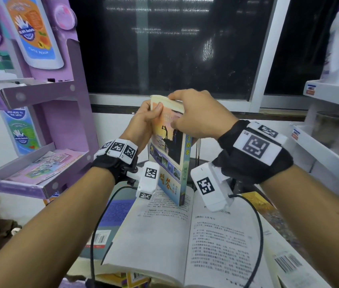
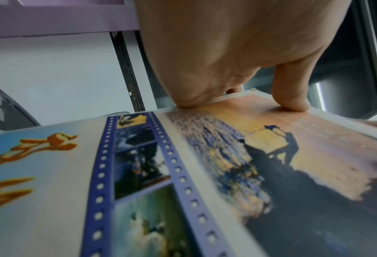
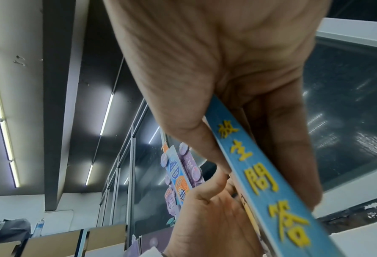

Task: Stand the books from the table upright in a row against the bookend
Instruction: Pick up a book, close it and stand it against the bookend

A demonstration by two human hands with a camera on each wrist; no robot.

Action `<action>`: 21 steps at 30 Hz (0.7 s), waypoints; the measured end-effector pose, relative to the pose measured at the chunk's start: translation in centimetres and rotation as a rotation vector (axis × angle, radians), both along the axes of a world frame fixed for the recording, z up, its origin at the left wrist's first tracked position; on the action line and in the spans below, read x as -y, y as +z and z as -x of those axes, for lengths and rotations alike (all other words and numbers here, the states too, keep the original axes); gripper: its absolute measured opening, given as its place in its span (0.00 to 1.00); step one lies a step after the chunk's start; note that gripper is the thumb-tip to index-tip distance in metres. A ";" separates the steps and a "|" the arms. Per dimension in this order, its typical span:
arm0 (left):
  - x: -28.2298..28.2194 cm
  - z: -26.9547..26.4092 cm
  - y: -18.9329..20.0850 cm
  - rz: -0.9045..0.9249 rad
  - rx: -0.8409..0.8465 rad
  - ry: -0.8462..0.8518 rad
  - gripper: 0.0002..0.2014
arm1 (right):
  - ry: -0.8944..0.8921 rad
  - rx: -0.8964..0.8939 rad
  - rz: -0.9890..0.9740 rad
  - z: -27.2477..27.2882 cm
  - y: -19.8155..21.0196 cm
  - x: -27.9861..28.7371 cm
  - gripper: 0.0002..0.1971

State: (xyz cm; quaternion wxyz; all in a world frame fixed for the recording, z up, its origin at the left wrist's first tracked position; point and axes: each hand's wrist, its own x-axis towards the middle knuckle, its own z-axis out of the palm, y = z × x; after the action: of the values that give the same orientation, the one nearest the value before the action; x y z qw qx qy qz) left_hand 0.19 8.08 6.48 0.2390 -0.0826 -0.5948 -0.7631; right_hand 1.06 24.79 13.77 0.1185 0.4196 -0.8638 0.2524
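Observation:
A paperback book [image 1: 168, 154] with a sunset cover and a blue spine stands upright, slightly tilted. Its lower corner rests on an open book [image 1: 185, 235] that lies flat on the table. My left hand [image 1: 147, 119] holds its upper left edge, thumb pressed on the cover [image 2: 227, 173]. My right hand [image 1: 195, 115] grips the top from the right, fingers curled round the spine [image 3: 260, 182]. A thin black metal upright [image 1: 197, 150] shows just behind the book; most of it is hidden.
A purple cardboard display rack [image 1: 60, 121] stands close on the left and white shelves [image 1: 330, 154] on the right. More books lie under the open one: a blue one [image 1: 114, 213] and one with a barcode [image 1: 287, 265]. A dark window [image 1: 175, 48] is behind.

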 end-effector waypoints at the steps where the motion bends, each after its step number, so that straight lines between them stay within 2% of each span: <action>1: 0.0 0.1 0.1 0.016 0.010 0.008 0.19 | -0.003 0.009 0.012 0.2 0.0 0.1 0.17; 7: 1.7 1.1 0.2 0.200 0.108 0.228 0.25 | -0.045 0.041 0.044 2.0 -0.1 0.7 0.17; 11: 3.2 2.8 -0.2 0.351 0.196 0.388 0.17 | -0.080 0.034 0.067 3.7 -0.2 1.5 0.13; 17: 5.6 5.2 -1.1 0.576 0.376 0.464 0.20 | -0.172 -0.003 0.084 6.6 -1.1 4.2 0.16; 21: 6.4 6.3 -1.8 0.761 0.482 0.491 0.23 | -0.207 -0.011 0.097 8.4 -2.1 6.5 0.14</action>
State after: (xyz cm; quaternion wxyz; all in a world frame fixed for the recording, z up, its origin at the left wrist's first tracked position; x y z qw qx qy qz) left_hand -6.12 1.67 4.64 0.2204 0.1567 -0.8704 -0.4114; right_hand -7.37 18.24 11.66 0.1686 0.3234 -0.8886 0.2780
